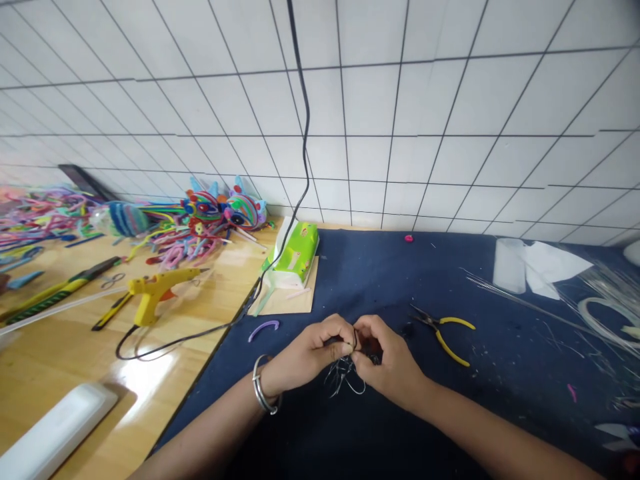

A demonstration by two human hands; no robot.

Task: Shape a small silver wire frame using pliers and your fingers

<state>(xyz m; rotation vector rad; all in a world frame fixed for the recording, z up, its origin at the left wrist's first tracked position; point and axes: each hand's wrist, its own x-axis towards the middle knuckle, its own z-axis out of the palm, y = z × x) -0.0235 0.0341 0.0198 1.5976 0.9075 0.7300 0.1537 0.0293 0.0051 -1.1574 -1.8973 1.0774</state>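
My left hand (pixel 315 350) and my right hand (pixel 387 360) meet over the dark blue cloth, fingertips almost touching. Both pinch a small tangle of thin wire (pixel 345 377), whose silvery loops hang below the fingers. A short dark strand (pixel 355 339) stands up between the fingertips; whether it is part of the wire I cannot tell. The left wrist wears a silver bangle. Just right of my right hand lie yellow-handled pliers (pixel 445 330), jaws toward the hands. A curved purple piece (pixel 264 329) rests left of my left hand. The fingers hide much of the wire.
A yellow glue gun (pixel 157 290) with a black cord lies on the wooden table at left, near utility knives and colourful pipe cleaners (pixel 45 213). A green tissue pack (pixel 295 253) stands behind my hands. Loose wires and a wire coil (pixel 600 320) lie at right. A tiled wall rises behind.
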